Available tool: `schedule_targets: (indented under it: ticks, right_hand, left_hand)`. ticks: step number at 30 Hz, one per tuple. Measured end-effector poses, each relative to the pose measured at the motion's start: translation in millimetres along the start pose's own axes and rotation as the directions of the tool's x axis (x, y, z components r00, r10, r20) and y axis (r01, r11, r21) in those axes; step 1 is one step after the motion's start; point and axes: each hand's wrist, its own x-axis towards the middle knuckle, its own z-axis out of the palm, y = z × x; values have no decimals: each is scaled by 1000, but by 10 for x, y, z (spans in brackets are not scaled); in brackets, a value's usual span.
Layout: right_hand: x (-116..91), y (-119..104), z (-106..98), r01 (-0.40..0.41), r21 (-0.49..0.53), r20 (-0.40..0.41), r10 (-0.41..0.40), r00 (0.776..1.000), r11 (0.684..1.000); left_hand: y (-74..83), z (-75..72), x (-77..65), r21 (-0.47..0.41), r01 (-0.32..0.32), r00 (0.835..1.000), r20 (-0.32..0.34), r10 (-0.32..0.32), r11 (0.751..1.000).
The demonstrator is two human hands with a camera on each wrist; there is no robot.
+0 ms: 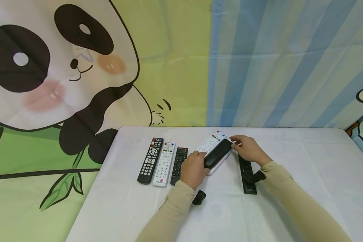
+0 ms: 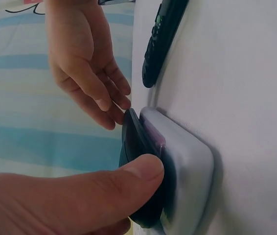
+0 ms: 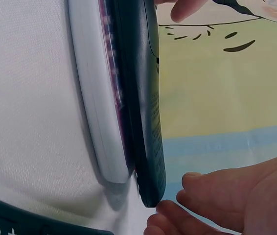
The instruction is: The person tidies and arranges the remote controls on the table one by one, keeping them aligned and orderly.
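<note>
Face-down remote (image 1: pixel 217 154) over a white remote (image 2: pixel 192 169), near the far edge of the desk (image 1: pixel 308 161); my left hand (image 1: pixel 194 169) grips its near end; my right hand (image 1: pixel 248 148), fingers loosely extended, is at the other.

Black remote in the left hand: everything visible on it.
The black remote is elongated, with rounded ends, and looks like smooth plastic. Its back faces up, showing a seam and small print too blurred to read; the underside is mostly hidden. In the head view it slants up to the right, the grip of the left hand at its lower end. A white object lies beneath; contact is unclear. Fingertips of the right hand are at its upper end, perhaps touching.
</note>
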Motion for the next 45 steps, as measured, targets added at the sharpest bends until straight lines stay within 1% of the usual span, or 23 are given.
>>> schedule_targets:
  ticks: [6,10,13,18,23,29,36,41,45]
  right_hand:
    - [29,3,31,-20,20,18,19,1000,1000]
    - [45,4,44,-26,18,14,26,1000,999]
    - [55,10,54,-29,14,13,29,999,999]
    - [71,3,65,-34,9,13,34,999,999]
    - [83,6,79,-46,8,27,45,999,999]
    - [96,25,92,-40,17,39,39,998,999]
    - [81,20,80,-45,27,37,44,998,999]
    - [45,-6,52,-43,31,-6,43,999,999]
    - [24,-26,34,-47,42,-37,48,998,998]
  left_hand:
    - [-25,27,28,-11,-10,999,44,11,1000]
    - [-36,35,41,-26,-29,998,50,30,999]
    - [-44,38,48,-21,-46,998,53,47,999]
    - [-59,47,56,-12,-56,996,74,57,998]
    - [-74,49,72,-11,-69,994,80,70,998]
    - [-95,50,77,-17,-82,991,103,84,996]
    - [-112,66,75,-5,-110,989,101,110,994]
    - [-99,59,56,1,-135,987,82,135,991]
    - [-75,47,50,1,-142,987,70,142,990]
